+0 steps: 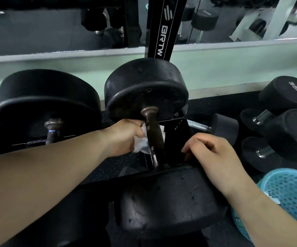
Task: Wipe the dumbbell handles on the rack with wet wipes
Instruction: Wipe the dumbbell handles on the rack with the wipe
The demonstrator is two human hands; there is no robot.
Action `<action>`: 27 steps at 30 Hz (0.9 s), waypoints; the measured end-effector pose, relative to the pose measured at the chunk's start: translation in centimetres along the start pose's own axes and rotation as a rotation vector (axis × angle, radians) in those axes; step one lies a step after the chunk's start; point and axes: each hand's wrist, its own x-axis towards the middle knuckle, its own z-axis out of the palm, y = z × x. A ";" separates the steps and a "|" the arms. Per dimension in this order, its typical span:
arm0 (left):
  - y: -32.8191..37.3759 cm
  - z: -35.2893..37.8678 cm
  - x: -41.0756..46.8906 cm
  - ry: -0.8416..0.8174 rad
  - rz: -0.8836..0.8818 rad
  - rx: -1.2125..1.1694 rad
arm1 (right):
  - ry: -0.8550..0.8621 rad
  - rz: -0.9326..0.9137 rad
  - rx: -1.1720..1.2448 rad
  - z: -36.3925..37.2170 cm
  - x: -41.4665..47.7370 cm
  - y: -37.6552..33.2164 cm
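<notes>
A big black dumbbell lies on the rack in front of me, its worn brown handle [154,134] running from the far head [144,90] to the near head [170,198]. My left hand [124,138] grips a crumpled white wet wipe [141,145] and presses it round the left side of that handle; a bit of wipe shows on the handle's right side too. My right hand [213,154] rests with curled fingers on the near head's top edge, beside the rack cradle [176,139], and holds nothing.
A second large dumbbell [46,104] sits on the rack to the left, with a rusty handle [53,131]. Several smaller dumbbells [286,97] are piled on the floor at right. A turquoise mesh basket [290,198] stands by my right forearm. A black upright post [162,27] and a mirror are behind.
</notes>
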 end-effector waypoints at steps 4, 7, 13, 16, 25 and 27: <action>-0.7 0.0 -0.3 -0.094 -0.117 0.266 | 0.000 0.000 -0.010 0.0 0.0 0.1; -1.0 0.1 -0.2 -0.128 -0.135 0.299 | 0.001 -0.002 -0.015 0.0 0.0 0.2; -0.2 -0.4 0.3 -0.121 0.004 -0.041 | 0.019 -0.027 -0.039 0.0 0.1 0.2; -0.5 -0.5 -0.1 -0.249 -0.106 0.179 | 0.023 -0.031 -0.041 0.1 0.1 0.2; 0.2 -0.7 0.6 -0.057 0.056 -0.046 | 0.000 -0.037 0.013 0.0 -0.1 0.0; 0.2 -0.6 0.1 -0.138 -0.002 0.011 | 0.002 -0.031 0.005 0.0 0.0 0.1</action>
